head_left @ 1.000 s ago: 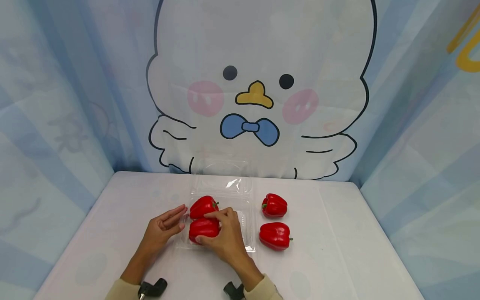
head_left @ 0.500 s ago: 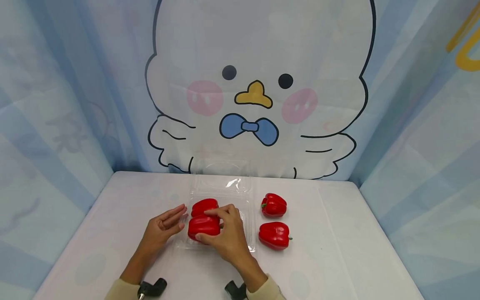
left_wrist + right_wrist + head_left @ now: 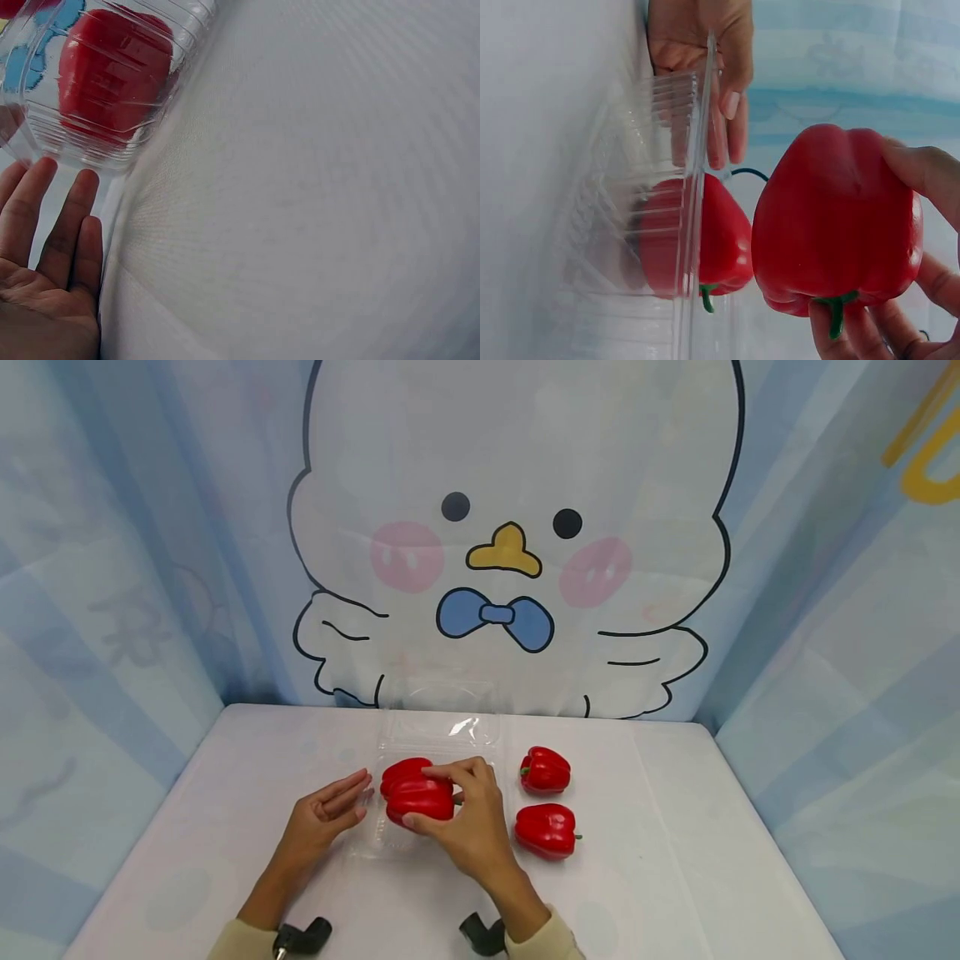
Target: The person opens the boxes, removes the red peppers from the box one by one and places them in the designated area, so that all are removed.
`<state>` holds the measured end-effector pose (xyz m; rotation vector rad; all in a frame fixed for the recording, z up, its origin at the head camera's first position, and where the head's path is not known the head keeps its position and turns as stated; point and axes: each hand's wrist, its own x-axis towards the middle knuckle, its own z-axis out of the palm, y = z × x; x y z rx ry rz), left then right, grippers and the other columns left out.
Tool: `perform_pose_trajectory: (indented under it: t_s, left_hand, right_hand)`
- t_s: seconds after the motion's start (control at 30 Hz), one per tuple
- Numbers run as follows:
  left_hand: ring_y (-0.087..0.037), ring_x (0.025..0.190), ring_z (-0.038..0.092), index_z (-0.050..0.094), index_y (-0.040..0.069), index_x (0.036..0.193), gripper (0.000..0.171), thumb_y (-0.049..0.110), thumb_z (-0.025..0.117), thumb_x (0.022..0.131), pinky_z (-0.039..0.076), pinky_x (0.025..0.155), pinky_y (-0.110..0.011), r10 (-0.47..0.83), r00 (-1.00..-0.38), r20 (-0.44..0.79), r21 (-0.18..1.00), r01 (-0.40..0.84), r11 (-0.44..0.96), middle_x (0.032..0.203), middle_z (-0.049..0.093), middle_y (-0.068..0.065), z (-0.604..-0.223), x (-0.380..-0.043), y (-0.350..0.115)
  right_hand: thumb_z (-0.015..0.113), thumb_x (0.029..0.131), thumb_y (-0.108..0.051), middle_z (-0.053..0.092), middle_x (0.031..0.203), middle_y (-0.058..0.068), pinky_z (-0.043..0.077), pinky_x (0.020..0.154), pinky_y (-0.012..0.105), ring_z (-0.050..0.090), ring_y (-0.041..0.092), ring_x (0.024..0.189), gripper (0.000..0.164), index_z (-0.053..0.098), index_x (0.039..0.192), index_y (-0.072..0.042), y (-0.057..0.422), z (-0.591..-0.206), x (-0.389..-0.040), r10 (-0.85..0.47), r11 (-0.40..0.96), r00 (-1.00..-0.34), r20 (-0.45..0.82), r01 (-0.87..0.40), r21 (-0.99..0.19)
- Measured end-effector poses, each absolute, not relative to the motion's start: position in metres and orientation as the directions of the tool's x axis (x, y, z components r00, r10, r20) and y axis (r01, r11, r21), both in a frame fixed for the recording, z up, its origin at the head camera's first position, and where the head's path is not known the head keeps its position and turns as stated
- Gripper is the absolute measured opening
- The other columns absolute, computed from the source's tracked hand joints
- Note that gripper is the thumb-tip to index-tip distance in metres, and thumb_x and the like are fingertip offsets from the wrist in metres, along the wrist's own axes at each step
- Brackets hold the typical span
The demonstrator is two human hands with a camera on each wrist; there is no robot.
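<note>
My right hand point(image 3: 480, 818) grips a red bell pepper point(image 3: 420, 802) between thumb and fingers, raised over the clear plastic clamshell container point(image 3: 375, 847). In the right wrist view the held pepper's green stem point(image 3: 836, 315) shows, and the pepper is above the container's rim. A second red bell pepper point(image 3: 726, 240) sits inside the container, partly hidden behind the held one in the head view. My left hand point(image 3: 322, 814) stays at the container's left side with fingers extended. In the left wrist view its fingertips point(image 3: 86, 180) are close to the container wall; contact is unclear.
Two more red bell peppers, one farther back point(image 3: 545, 770) and one nearer point(image 3: 546, 832), lie on the white table to the right of the container. The container's clear lid point(image 3: 442, 727) stands open toward the back curtain point(image 3: 502, 660), printed with a cartoon bird.
My right hand has lifted the bell pepper from the front left of the container, moving it up and slightly right. The left hand has stayed in place.
</note>
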<state>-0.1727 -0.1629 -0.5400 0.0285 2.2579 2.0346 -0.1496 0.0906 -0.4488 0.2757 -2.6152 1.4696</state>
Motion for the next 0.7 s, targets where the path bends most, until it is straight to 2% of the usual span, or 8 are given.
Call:
perform_pose_trajectory:
  t_s: [0.1,0.33,0.7]
  left_hand:
    - [0.002,0.134,0.062,0.052,0.013,0.157,0.063,0.022,0.077,0.100,0.053,0.101,-0.013,0.089,-0.994,-0.063,0.994,-0.054,0.099,0.157,0.058,-0.006,-0.540,-0.173,-0.163]
    - [0.011,0.127,0.062,0.052,0.011,0.157,0.063,0.019,0.076,0.100,0.052,0.100,-0.011,0.098,-0.994,-0.052,0.996,-0.044,0.081,0.157,0.058,-0.008,-0.540,-0.174,-0.164]
    - [0.010,0.129,0.062,0.051,0.011,0.158,0.063,0.017,0.075,0.100,0.052,0.101,-0.011,0.109,-0.992,-0.057,0.996,-0.049,0.077,0.157,0.057,-0.007,-0.540,-0.175,-0.164]
  right_hand:
    - [0.098,0.076,-0.032,0.060,0.124,0.000,0.065,0.091,0.037,0.056,0.018,0.120,0.058,0.076,0.130,-0.027,0.093,-0.446,-0.151,-0.085,0.510,-0.974,0.211,-0.225,-0.830]
    - [0.098,0.075,-0.033,0.061,0.124,-0.002,0.062,0.091,0.031,0.055,0.016,0.120,0.059,0.076,0.129,-0.027,0.101,-0.441,-0.151,-0.060,0.506,-0.969,0.240,-0.236,-0.830]
    - [0.098,0.075,-0.031,0.062,0.126,0.000,0.064,0.095,0.043,0.056,0.020,0.123,0.059,0.075,0.129,-0.028,0.119,-0.436,-0.152,-0.012,0.492,-0.966,0.259,-0.231,-0.839]
